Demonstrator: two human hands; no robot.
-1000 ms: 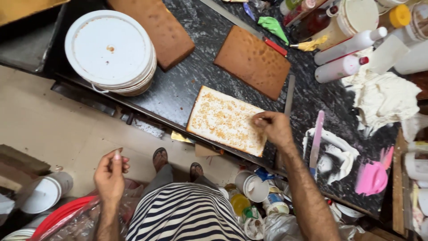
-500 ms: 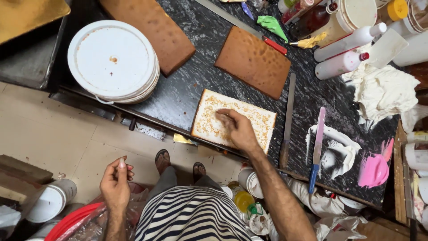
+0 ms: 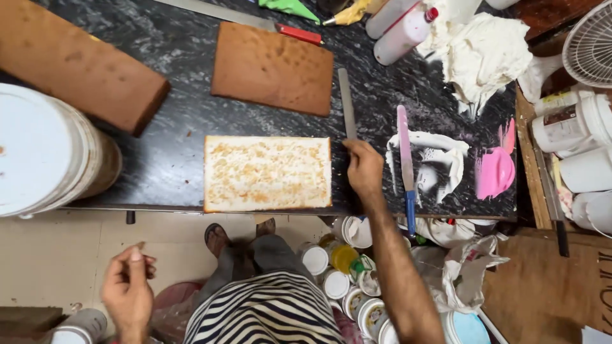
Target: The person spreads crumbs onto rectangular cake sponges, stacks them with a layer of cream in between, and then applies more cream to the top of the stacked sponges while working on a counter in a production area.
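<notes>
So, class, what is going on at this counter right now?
A person in a striped top stands at a dark counter. Their right hand rests on the near end of a long metal spatula, just right of a pale, crumb-topped cake slab. The left hand hangs below the counter edge, fingers pinched together. Two brown cake slabs lie further back, and white cream is heaped to the right.

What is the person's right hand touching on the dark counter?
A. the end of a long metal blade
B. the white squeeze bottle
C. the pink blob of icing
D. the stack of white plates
A: the right hand rests at the near end of the long metal blade, just right of the pale cake slab.
</notes>
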